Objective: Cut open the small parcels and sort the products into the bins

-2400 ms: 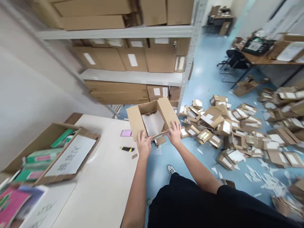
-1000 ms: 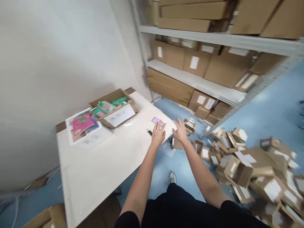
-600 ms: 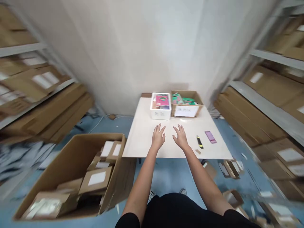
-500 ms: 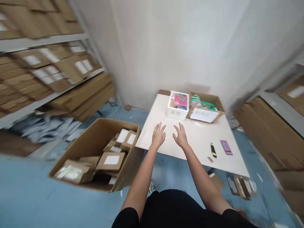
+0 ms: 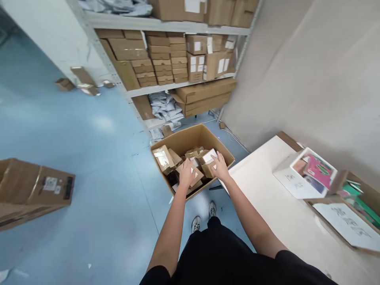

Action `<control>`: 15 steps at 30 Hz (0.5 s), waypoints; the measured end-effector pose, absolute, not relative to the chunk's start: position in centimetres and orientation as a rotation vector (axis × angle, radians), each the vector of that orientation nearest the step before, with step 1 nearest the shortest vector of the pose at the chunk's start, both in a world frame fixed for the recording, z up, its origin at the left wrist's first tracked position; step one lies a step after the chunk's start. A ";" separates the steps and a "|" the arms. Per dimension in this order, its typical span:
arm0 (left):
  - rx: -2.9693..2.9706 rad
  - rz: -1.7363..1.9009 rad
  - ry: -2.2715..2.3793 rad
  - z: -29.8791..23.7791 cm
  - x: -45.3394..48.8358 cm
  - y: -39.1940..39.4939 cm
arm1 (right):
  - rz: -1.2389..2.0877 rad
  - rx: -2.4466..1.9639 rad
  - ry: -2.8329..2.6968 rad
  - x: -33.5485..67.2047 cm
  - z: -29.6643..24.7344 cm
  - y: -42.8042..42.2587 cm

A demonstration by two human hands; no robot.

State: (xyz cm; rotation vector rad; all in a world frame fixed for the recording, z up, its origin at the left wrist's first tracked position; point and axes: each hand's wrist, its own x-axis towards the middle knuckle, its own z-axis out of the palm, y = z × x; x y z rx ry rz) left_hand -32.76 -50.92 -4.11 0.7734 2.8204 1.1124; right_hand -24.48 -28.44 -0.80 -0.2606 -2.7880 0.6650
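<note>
A large open carton stands on the floor in front of me, with several small cardboard parcels in it. My left hand is over the middle of the carton, fingers stretched out above a brown parcel with a white label. On the carton's right side, my right hand has its fingers spread by a parcel with a white label. Whether either hand touches these parcels I cannot tell. A parcel with a shiny pale top leans at the carton's left end.
A white table to the right bears a white box of colourful packets and an open cardboard box with a handwritten sheet. Behind the carton rises a shelf rack full of boxes. Another large carton is at left.
My view has swung left from the table to the carton. Both hands were over the table with fingers spread; now they are over the carton's parcels.
</note>
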 end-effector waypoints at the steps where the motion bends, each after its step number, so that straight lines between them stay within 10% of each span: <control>1: 0.707 1.096 2.835 -4.8 -33.2 -51.7 | 0.688 -0.218 -2.806 -25.8 -1.2 -29.0; 15: -0.208 0.996 2.728 -15.2 -37.0 -57.5 | 1.175 0.148 -3.108 -41.2 -8.0 -31.9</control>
